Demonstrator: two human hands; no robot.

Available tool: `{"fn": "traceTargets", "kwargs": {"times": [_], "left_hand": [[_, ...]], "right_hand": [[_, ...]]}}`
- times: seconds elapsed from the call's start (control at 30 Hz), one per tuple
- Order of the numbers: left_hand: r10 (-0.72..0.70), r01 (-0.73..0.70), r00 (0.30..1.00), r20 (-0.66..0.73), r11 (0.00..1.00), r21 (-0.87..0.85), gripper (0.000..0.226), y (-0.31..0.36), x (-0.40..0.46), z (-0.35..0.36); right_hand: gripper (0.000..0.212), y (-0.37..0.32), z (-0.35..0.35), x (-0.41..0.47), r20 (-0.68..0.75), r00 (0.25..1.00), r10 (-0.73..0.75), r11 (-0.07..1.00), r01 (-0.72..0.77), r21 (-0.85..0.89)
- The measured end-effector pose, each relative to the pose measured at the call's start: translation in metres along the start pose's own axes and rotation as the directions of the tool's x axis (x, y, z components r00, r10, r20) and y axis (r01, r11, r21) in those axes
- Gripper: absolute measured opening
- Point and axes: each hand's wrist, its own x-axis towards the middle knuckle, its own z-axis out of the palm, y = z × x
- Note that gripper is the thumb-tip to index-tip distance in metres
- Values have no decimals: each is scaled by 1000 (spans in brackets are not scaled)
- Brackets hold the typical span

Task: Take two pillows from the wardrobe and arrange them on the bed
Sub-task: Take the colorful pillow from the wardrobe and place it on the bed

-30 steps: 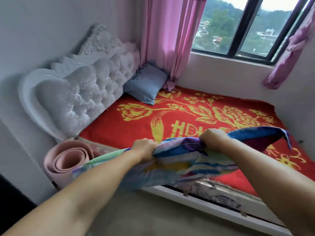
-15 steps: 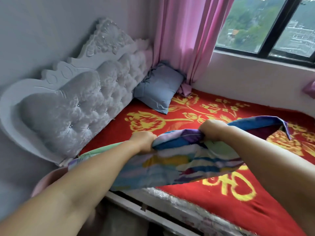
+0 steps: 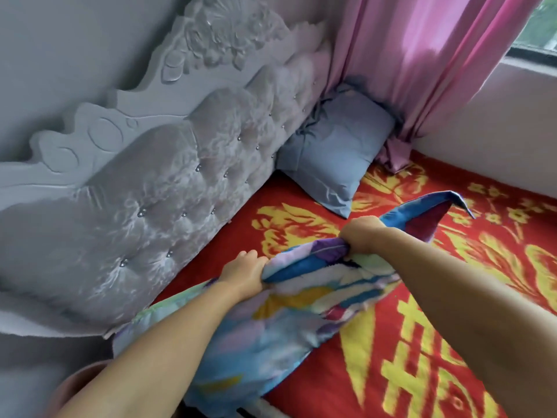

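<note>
Left hand [image 3: 244, 271] and right hand [image 3: 360, 236] fists clenched on multicoloured pillow [image 3: 289, 300] edge, over red blanket [image 3: 376, 342]; yellow lettering unreadable. Blue pillow [image 3: 334, 149] against headboard [image 3: 180, 176].

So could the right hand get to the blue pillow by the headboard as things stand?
Probably not yet: the right hand is clenched on the multicoloured pillow. The red blanket between it and the blue pillow lies bare, so loosing that grip would free the way.

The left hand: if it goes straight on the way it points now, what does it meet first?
Probably the red bedcover, then the tufted headboard. The left hand points up-left, but depth is unclear.
</note>
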Motion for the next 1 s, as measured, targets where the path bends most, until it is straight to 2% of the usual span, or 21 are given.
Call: {"fn": "traceTargets", "kwargs": {"times": [0.1,0.23,0.4,0.5,0.6,0.67,0.7,0.77,0.8,0.83,0.87,0.9,0.93,0.97,1.0], "left_hand": [[-7,8,1000,25,999,-32,48,-27,47,10],[-6,9,998,64,998,-55,53,-84,106,27],[-104,120,984,147,987,-106,74,-157,155,60],[-129,146,971,200,986,-74,88,-185,175,89],[-155,150,948,277,988,41,88,-203,182,115],[-154,128,925,348,987,96,86,-211,182,126],[-151,122,919,365,987,102,85,-214,183,129],[-154,137,920,360,988,72,85,-216,189,133],[-158,155,923,349,987,39,86,-215,195,133],[-165,175,925,342,984,1,87,-214,202,133],[-174,200,924,341,979,-43,90,-211,210,133],[-184,229,920,346,969,-92,93,-208,218,132],[-197,262,914,354,954,-147,96,-205,227,133],[-214,302,906,366,932,-203,99,-202,236,133],[-235,341,897,374,906,-250,102,-199,243,132]], "right_hand": [[39,0,4,54,3,1000,7,1000,-6,-30],[42,-12,7,126,-144,990,7,999,-14,-49],[51,-65,17,224,-187,979,82,970,-35,242],[66,-116,47,268,-32,994,100,900,-76,428],[68,-173,104,269,238,971,-29,864,-96,494],[68,-202,145,239,286,958,-10,785,-170,596],[71,-212,163,221,292,955,56,721,-241,650],[74,-221,195,186,294,911,290,576,-412,707],[76,-222,208,171,312,841,443,467,-513,720],[80,-222,218,159,370,720,587,281,-610,741],[87,-220,225,150,469,577,668,29,-651,759],[94,-219,231,146,583,463,668,-244,-604,759],[99,-219,236,145,678,420,604,-464,-506,727],[99,-218,241,147,739,426,522,-614,-413,672],[95,-216,244,151,772,452,448,-717,-334,612]]}}
